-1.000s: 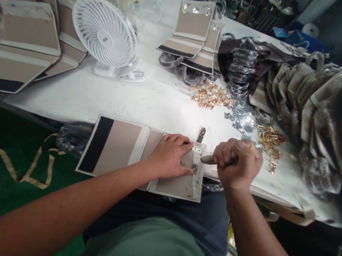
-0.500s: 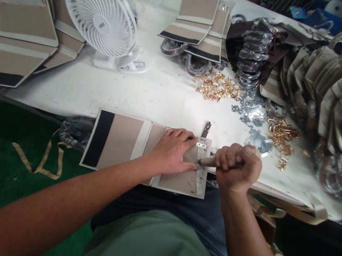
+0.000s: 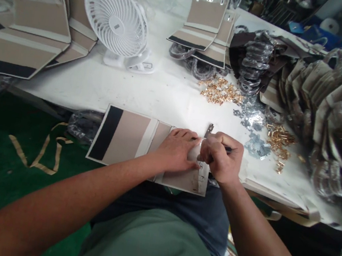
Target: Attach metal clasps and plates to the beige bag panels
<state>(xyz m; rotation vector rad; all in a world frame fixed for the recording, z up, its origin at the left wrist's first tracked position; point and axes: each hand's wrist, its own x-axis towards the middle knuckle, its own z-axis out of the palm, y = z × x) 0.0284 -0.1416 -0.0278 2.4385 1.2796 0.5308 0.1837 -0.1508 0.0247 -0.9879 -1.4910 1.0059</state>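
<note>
Firmly, left hand [image 3: 176, 150] pins tan bag panel [image 3: 128, 139].

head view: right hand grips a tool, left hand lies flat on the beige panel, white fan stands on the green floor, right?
No, the fan is misplaced. In the head view the white fan stands on the white table, not the green floor. The right hand grips a tool and the left hand lies flat on the beige panel, as you said.
</note>
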